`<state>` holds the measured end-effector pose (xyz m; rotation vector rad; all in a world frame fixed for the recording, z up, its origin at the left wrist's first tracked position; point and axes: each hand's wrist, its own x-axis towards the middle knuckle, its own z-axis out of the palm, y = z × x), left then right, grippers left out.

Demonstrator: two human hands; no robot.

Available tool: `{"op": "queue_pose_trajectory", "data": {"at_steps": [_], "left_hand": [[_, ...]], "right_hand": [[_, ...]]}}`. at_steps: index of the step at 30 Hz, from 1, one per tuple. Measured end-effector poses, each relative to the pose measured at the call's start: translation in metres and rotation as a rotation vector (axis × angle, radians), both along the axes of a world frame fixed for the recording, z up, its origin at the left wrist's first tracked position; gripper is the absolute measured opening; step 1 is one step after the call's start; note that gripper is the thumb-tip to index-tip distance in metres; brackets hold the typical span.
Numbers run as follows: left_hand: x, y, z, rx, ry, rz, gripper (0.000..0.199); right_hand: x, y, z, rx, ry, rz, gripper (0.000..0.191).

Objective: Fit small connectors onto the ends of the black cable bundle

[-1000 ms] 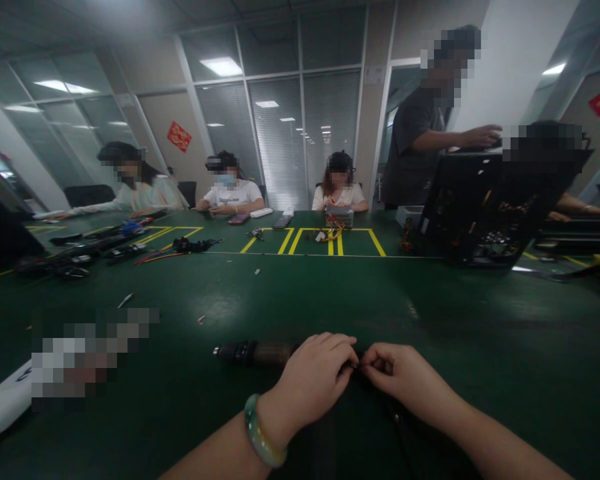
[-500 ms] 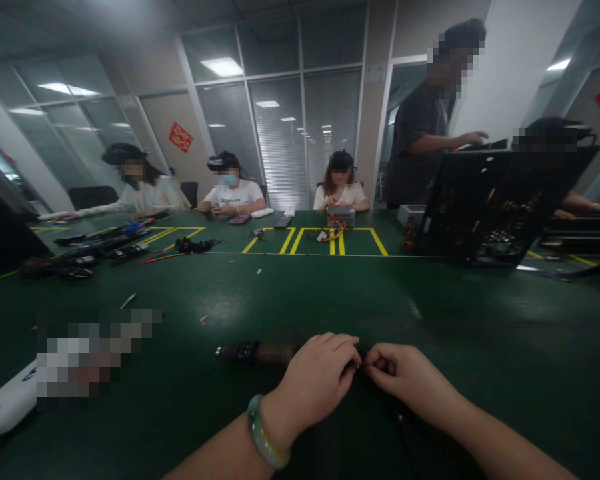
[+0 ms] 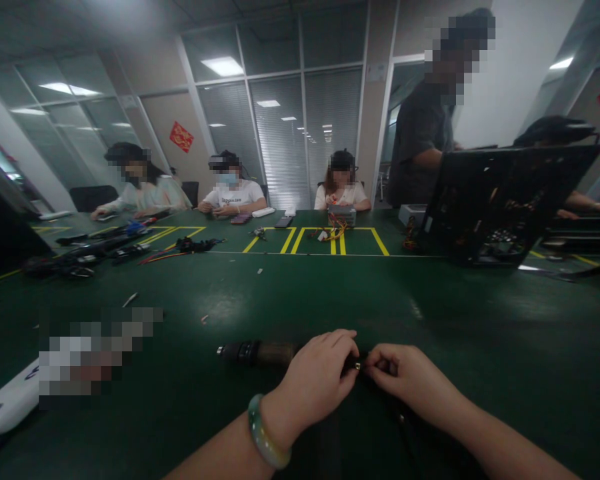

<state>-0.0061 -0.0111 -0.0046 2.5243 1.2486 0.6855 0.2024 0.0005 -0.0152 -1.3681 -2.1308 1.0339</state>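
Note:
Low in the middle of the head view, my left hand point(image 3: 316, 373) is closed, thumb against fingers, on a small piece with a gold-coloured end point(image 3: 357, 366). The rest of that piece is hidden by the fingers. Just to its right my right hand point(image 3: 405, 373) pinches something too small to make out, its fingertips a narrow gap from the gold end. Behind my left hand lies a dark cylindrical tool point(image 3: 275, 353) with a black collar and a metal tip pointing left; its right part is covered by the hand. A dark cable-like thing point(image 3: 403, 419) lies below my right hand.
A white power strip-like object point(image 3: 10, 400) lies at left, partly blurred out. Cables and dark parts point(image 3: 105, 243) are heaped at back left. A black computer case point(image 3: 500, 207) stands at back right. Across the table, a person handles a grey power supply point(image 3: 342, 215).
The gold-coloured end now shows more clearly between my hands, which have hardly moved. The standing person's hand has dropped behind the computer case. The co-worker at far left has drawn an arm back.

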Motion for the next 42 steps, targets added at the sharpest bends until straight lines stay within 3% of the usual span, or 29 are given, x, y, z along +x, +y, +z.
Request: {"op": "queue_pose_trajectory", "data": {"at_steps": [8, 14, 25, 37, 42], "left_hand": [[-0.0003, 0.0019, -0.0005, -0.005, -0.007, -0.022, 0.006], [0.0002, 0.0001, -0.0025, -0.008, -0.031, 0.018, 0.017], [0.0010, -0.0018, 0.0049, 0.022, 0.016, -0.019, 0.017], [-0.0005, 0.0004, -0.0002, 0.029, 0.021, -0.044, 0.011], [0.0014, 0.0006, -0.0012, 0.015, 0.016, 0.007, 0.014]], "right_hand": [[-0.0003, 0.0018, -0.0026, 0.017, -0.002, -0.010, 0.011], [-0.0002, 0.0015, -0.0039, 0.018, 0.004, -0.021, 0.012], [-0.0012, 0.0000, 0.0009, -0.001, 0.006, -0.013, 0.015], [-0.0010, 0.0014, -0.0011, 0.012, -0.008, -0.007, 0.014], [-0.0004, 0.0016, -0.0033, 0.005, 0.008, -0.018, 0.014]]}}
